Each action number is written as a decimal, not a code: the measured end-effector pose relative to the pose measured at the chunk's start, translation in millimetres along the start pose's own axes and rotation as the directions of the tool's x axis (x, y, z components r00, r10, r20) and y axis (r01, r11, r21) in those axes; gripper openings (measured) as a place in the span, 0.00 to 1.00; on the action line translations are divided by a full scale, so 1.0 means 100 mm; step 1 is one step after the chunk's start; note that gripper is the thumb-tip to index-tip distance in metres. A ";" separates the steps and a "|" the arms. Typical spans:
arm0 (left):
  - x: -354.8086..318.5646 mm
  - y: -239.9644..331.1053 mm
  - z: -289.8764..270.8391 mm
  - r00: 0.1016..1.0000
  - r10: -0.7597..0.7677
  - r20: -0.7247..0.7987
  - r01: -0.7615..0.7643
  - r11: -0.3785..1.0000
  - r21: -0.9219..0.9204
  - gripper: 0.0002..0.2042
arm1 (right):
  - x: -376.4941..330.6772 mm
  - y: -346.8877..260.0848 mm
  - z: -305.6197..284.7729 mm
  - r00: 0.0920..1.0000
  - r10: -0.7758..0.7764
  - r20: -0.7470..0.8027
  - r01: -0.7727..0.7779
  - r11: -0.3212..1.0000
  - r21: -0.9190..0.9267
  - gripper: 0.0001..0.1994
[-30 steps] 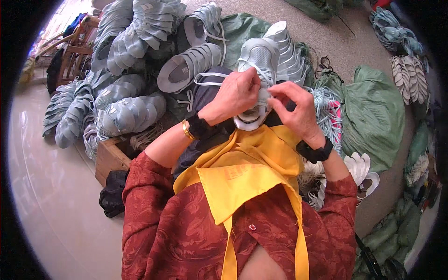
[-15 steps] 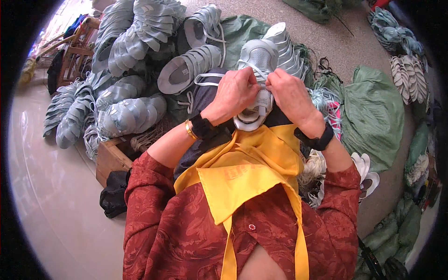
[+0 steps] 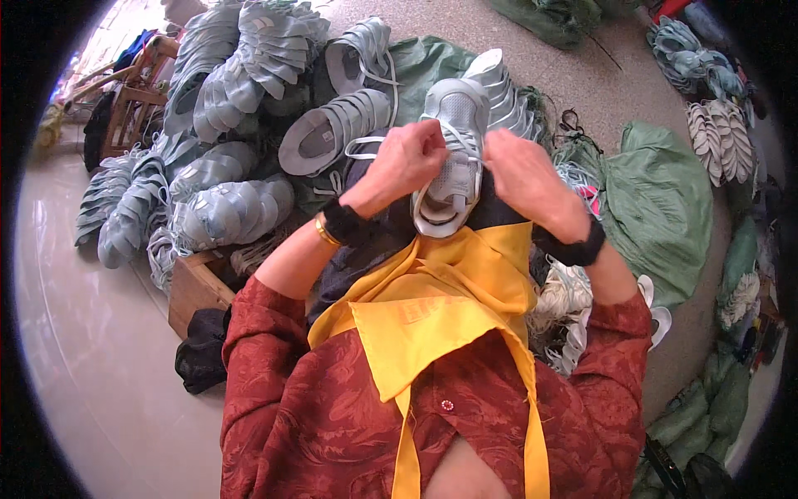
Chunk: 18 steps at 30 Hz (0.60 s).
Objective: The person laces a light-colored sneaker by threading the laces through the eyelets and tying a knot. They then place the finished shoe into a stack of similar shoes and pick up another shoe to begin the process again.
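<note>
A light grey-blue shoe upper (image 3: 459, 104) lies across my lap, toe pointing away from me and ankle opening towards me. White shoelace (image 3: 458, 137) crosses its throat. My left hand (image 3: 406, 163) is closed in a pinch at the left side of the lacing, with the lace at its fingertips. On the other side, my right hand (image 3: 529, 179) is closed too, its fingertips drawn together at the lace by the right edge. The hands are apart, with the shoe's tongue between them. Part of the lace is hidden by my fingers.
Stacks of nested grey-blue uppers (image 3: 237, 204) fill the left, by a wooden box (image 3: 195, 291). Two more bundles of uppers (image 3: 332, 133) sit just left of the shoe. A green sack (image 3: 661, 216) lies right, near white laces (image 3: 561, 303). A yellow apron (image 3: 449, 274) covers my lap.
My hands have moved apart, the right one outward to the right and the left one slightly left. The shoe has shifted slightly and its lacing shows more between them.
</note>
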<state>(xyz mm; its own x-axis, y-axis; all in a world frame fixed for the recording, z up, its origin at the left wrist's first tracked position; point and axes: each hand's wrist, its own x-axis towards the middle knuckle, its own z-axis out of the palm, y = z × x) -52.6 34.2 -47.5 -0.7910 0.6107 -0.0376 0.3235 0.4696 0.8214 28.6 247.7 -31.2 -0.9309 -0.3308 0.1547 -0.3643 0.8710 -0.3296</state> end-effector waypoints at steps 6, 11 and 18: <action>0.04 -0.11 -0.39 0.977 -0.044 0.207 0.093 0.968 -0.231 0.05 | -0.47 0.30 -0.69 0.835 0.297 0.463 -0.549 0.394 0.737 0.09; 0.05 -0.10 -0.67 0.970 0.078 0.228 0.055 0.848 -0.527 0.07 | -1.08 0.57 -0.78 0.861 0.508 0.023 0.086 -0.189 0.978 0.15; 0.04 -0.11 -0.30 0.978 0.052 0.204 0.022 0.940 -0.341 0.05 | -1.89 1.00 -0.79 0.777 0.626 -0.059 0.419 -0.445 0.792 0.10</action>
<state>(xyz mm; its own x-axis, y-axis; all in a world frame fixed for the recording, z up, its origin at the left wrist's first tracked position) -74.6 12.3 -39.6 -0.6507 0.7512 -0.1105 0.1099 0.2372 0.9652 170.5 426.4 -20.3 -0.9503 0.3099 -0.0309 -0.2481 -0.8134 -0.5261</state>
